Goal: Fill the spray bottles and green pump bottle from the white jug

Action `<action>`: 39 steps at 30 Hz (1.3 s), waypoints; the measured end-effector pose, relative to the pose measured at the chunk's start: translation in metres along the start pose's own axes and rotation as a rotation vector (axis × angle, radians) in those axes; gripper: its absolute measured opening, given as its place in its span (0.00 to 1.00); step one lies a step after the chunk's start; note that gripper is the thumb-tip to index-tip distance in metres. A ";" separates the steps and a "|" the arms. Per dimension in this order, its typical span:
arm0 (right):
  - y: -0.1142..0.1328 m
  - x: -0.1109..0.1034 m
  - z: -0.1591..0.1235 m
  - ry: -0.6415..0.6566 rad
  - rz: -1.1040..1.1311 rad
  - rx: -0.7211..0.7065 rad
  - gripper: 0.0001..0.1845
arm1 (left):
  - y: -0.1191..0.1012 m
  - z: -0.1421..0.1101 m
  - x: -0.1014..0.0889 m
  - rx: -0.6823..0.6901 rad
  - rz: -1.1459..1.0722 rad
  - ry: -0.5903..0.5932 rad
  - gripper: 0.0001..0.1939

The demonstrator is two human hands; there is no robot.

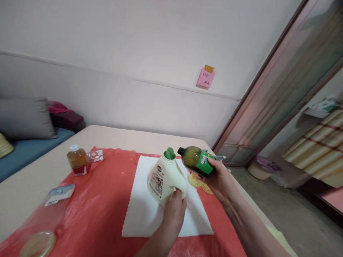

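My left hand [175,208] is wrapped round the handle of a pale green detergent jug [158,182], which stands on a white cloth [139,214]. A green spout [169,153] shows in the jug's uncapped mouth. My right hand [219,178] grips a dark green bottle [191,157] with a bright green label. The bottle is tilted nearly on its side, its open black neck pointing left, just right of the jug's mouth and apart from it. No liquid is seen leaving it. Behind my right hand lie yellowish round pieces [206,188], partly hidden.
Red plastic sheeting [102,200] covers much of the table [158,135]. On the left stand a bottle of amber liquid [77,160], a clear plastic bag [57,200] and a round translucent lid [39,244]. A waste bin [261,167] sits on the floor at right.
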State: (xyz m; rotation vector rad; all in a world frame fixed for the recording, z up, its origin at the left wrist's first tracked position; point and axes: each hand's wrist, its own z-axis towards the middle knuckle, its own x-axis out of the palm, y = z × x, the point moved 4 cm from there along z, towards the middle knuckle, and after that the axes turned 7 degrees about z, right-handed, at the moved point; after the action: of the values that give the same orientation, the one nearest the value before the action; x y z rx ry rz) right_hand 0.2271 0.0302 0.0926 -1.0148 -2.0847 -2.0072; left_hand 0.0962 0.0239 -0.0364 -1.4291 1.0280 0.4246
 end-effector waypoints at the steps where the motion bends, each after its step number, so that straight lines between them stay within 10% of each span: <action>1: 0.001 0.002 0.001 0.008 -0.023 -0.007 0.20 | 0.000 0.000 0.000 0.000 0.001 0.002 0.19; 25: 0.043 0.064 -0.006 0.141 -0.995 -0.578 0.40 | 0.000 -0.001 -0.004 -0.006 -0.048 0.014 0.19; 39: 0.072 0.118 0.006 0.343 -1.242 -0.574 0.44 | 0.003 -0.001 -0.006 0.043 -0.039 -0.009 0.17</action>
State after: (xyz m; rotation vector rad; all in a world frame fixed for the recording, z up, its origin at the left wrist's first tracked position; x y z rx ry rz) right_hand 0.1731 0.0779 0.2110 0.9218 -2.1211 -3.0195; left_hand 0.0907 0.0258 -0.0330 -1.4052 0.9946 0.3780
